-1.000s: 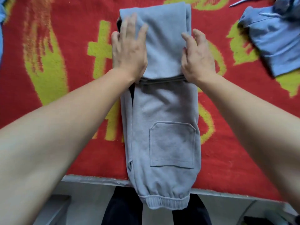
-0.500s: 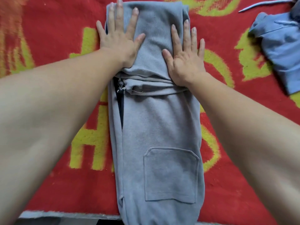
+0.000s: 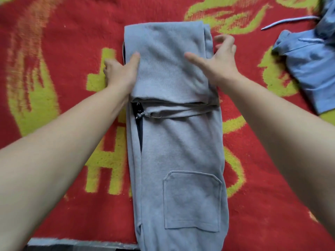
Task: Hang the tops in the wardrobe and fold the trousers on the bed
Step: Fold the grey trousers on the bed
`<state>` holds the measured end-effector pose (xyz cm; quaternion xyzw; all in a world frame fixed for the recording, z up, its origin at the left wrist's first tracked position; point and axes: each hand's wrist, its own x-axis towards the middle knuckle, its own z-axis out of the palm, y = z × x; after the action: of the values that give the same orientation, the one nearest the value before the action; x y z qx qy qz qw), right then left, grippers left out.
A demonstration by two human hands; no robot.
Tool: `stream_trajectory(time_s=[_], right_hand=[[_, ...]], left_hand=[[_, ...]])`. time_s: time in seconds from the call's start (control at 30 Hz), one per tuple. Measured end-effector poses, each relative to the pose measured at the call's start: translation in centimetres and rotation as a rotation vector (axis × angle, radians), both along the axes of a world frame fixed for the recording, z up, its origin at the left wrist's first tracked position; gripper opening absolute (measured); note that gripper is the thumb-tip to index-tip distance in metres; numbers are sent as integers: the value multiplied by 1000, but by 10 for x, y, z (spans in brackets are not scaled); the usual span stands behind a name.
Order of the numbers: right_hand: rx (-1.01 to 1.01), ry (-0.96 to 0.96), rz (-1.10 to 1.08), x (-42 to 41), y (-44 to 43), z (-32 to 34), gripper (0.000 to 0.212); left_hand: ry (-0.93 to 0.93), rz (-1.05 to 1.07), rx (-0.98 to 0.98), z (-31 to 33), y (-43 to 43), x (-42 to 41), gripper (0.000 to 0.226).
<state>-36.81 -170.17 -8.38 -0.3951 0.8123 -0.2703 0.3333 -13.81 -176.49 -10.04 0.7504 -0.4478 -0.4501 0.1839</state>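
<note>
Trousers (image 3: pixel 177 142) lengthwise down middle of bedspread (image 3: pixel 63 42), near end over bed edge (image 3: pixel 81 242). Far end folded back onto middle. Pocket (image 3: pixel 192 201) on near half. Left hand (image 3: pixel 119 73) at fold's left edge, thumb on top; right hand (image 3: pixel 219 60) at right edge. Top (image 3: pixel 311 69) far right, well apart.

The left hand (image 3: pixel 119 73) has its fingers hidden at the folded edge of the grey trousers (image 3: pixel 174 142), whose cuff end runs off the bottom. The right hand (image 3: pixel 221 58) is blurred at the fingertips, so its grip is unclear. The right edge cuts off the blue garment (image 3: pixel 311 69).
</note>
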Motion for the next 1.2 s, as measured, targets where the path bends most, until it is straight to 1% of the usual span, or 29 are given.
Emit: stream_trajectory(time_s=[0.03,0.07,0.1,0.13,0.17,0.23,0.3,0.37,0.4,0.53,0.63,0.7,0.77,0.8,0.87,0.93,0.97,1.03,1.07,1.1,1.13,1.2], right_hand=[[94,-95,-72,-3,-5,2,96],[193,-184,-101,-6,-10,4,98],[266,-273,-94,-10,-15,6,94],[303,-359,-85,-16,-19,7,85],[316,-436,-91,-20,-21,8,73],[319,-547,-95,-25,-21,10,57],[271,-593,-43,-26,-19,12,44],[167,-568,-7,-25,-15,17,32],[116,-557,-2,-24,-11,22,30],[-55,-548,43,-20,19,43,33],[-134,-500,94,-13,54,65,30],[-143,-405,123,-8,81,76,27],[-134,-273,150,-2,115,82,34],[-142,-200,179,1,134,83,36],[-168,-48,259,10,177,82,26],[-154,72,384,18,218,74,19],[-113,143,488,21,237,67,21],[57,266,697,24,268,50,31],[147,276,743,27,281,44,40],[206,255,736,30,291,40,48],[228,220,670,35,299,39,51],[195,173,442,44,309,41,46]], left_hand=[[130,28,103,2,1,1,78],[225,13,151,3,2,2,68],[280,-2,169,4,1,3,56],[311,-13,182,7,0,3,47],[325,-30,202,10,-1,3,43],[343,-81,243,15,-7,3,46],[351,-122,248,20,-13,4,45],[346,-133,205,26,-12,6,41],[350,-131,168,31,-8,7,41],[425,-63,5,51,22,15,39],[437,-74,-53,72,52,27,34],[374,-145,-94,87,74,36,31],[287,-242,-161,98,101,46,28],[212,-323,-222,101,115,53,28],[-23,-501,-328,102,147,67,28],[-216,-627,-341,91,182,85,24],[-260,-702,-335,82,200,96,26],[-272,-825,-216,65,234,113,39],[-253,-826,-127,59,248,118,47],[-228,-786,-66,54,259,121,51],[-202,-722,-50,51,268,122,49],[-181,-605,-77,48,283,114,41]])
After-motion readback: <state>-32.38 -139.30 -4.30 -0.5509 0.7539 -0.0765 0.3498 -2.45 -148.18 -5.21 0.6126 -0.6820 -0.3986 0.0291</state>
